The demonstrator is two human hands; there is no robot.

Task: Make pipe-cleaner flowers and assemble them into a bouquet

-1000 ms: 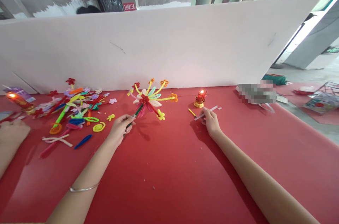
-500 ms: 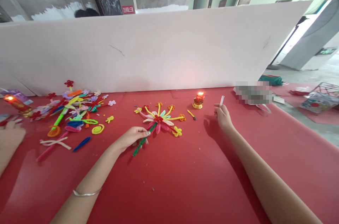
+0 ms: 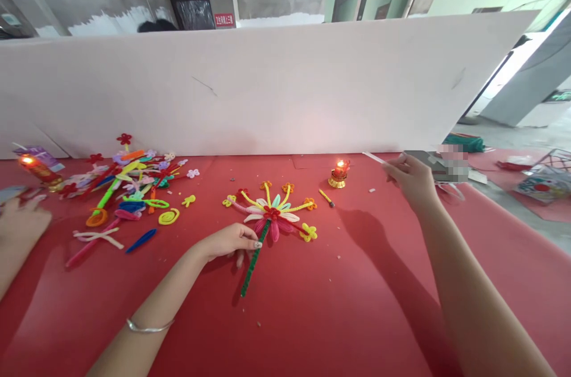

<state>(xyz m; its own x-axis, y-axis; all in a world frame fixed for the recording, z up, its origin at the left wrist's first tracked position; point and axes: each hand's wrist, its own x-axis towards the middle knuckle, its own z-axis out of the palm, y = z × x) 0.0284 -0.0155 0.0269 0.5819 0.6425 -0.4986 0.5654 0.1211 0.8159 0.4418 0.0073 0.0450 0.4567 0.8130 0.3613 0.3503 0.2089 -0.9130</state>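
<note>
A pipe-cleaner flower (image 3: pixel 273 214) with coloured petals and a green stem lies flat on the red table (image 3: pixel 312 305). My left hand (image 3: pixel 229 241) rests on the table with its fingertips pinched on the stem just below the bloom. My right hand (image 3: pixel 413 179) is raised to the right of a small lit red candle on a gold base (image 3: pixel 338 173). Its fingers are closed on a thin white stick (image 3: pixel 373 157) that points left toward the flame.
A heap of coloured pipe-cleaner pieces (image 3: pixel 127 187) lies at the left. Another person's hand (image 3: pixel 20 223) is at the far left near a second lit candle (image 3: pixel 38 169). A short yellow piece (image 3: pixel 326 197) lies by the gold candle. A white board (image 3: pixel 267 85) walls the table's back.
The flower went from held up to lying flat, closer to me, my left hand still on its stem. My right hand lifted the white stick off the table and moved right and up.
</note>
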